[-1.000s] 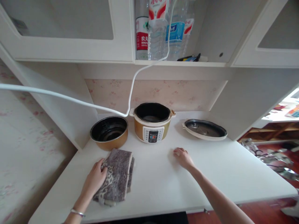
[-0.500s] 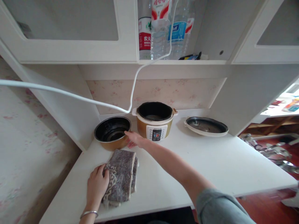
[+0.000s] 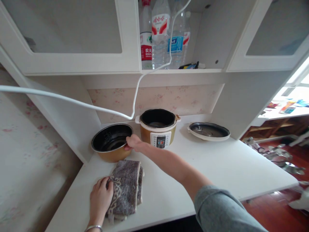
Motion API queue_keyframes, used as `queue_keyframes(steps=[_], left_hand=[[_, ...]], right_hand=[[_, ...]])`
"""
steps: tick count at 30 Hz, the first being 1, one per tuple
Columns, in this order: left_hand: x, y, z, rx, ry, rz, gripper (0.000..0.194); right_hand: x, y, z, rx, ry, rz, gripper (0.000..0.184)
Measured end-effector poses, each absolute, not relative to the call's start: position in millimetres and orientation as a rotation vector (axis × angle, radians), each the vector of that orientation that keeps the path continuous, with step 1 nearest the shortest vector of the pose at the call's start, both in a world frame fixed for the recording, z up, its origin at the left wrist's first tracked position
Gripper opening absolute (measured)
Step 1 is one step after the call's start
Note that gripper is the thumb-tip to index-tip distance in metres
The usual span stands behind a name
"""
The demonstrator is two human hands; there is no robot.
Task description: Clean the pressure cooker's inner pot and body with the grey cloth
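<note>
Head view: the right hand (image 3: 133, 143) has crossed the table (image 3: 193, 174) to grip the rim of the gold, black-lined inner pot (image 3: 112, 156) beside the electric cooker (image 3: 161, 140), bringing both hands into play as the left hand (image 3: 102, 195) clutches a folded gray towel (image 3: 126, 188).

A slim silver bangle (image 3: 94, 227) shows at seven o'clock, a grey-green cloth sleeve (image 3: 223, 209) with folded cuff between four and five.
</note>
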State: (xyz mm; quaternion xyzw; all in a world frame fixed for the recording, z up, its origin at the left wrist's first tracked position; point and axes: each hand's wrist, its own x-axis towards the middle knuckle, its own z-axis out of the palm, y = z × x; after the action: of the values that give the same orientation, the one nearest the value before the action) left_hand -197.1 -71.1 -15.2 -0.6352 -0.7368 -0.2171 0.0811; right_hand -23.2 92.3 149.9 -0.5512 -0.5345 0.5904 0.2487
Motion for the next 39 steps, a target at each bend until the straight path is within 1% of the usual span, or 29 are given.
queue_keyframes(steps=[4, 10, 13, 16, 22, 28, 33, 39], left_hand=[[-198.2, -70.8, -16.2, -1.903, -2.181, -0.668, 0.035], [-198.8, -70.1, -18.2, -1.901, -2.213, -0.661, 0.036], [-199.5, -69.6, -19.0, -1.899, -2.221, -0.652, 0.036], [-199.8, -69.3, -19.2, -1.901, -2.218, -0.650, 0.036], [-199.2, -68.9, -19.1, -1.907, -2.239, -0.611, 0.038], [-198.6, -69.0, -18.4, -1.898, -2.267, -0.605, 0.039], [-198.3, -68.5, -17.9, -1.904, -2.282, -0.602, 0.039], [-200.7, -66.8, -22.3, -1.912, -2.271, -0.599, 0.041]], right_hand=[[-12.6, 96.5, 184.2, -1.354, -1.436, 1.618, 0.021], [33.9, 101.2, 256.7, -1.090, -1.358, 1.586, 0.018], [66.2, 106.4, 282.2, -1.071, -1.287, 1.506, 0.014], [98.6, 114.6, 295.4, -1.110, -1.222, 1.393, 0.012], [155.9, 132.5, 292.1, -1.257, -1.106, 1.205, 0.013], [195.2, 140.9, 271.5, -1.341, -1.046, 1.168, 0.012], [209.4, 138.2, 256.1, -1.411, -1.060, 1.170, 0.012], [203.4, 143.2, 240.7, -1.542, -1.087, 1.174, 0.015]])
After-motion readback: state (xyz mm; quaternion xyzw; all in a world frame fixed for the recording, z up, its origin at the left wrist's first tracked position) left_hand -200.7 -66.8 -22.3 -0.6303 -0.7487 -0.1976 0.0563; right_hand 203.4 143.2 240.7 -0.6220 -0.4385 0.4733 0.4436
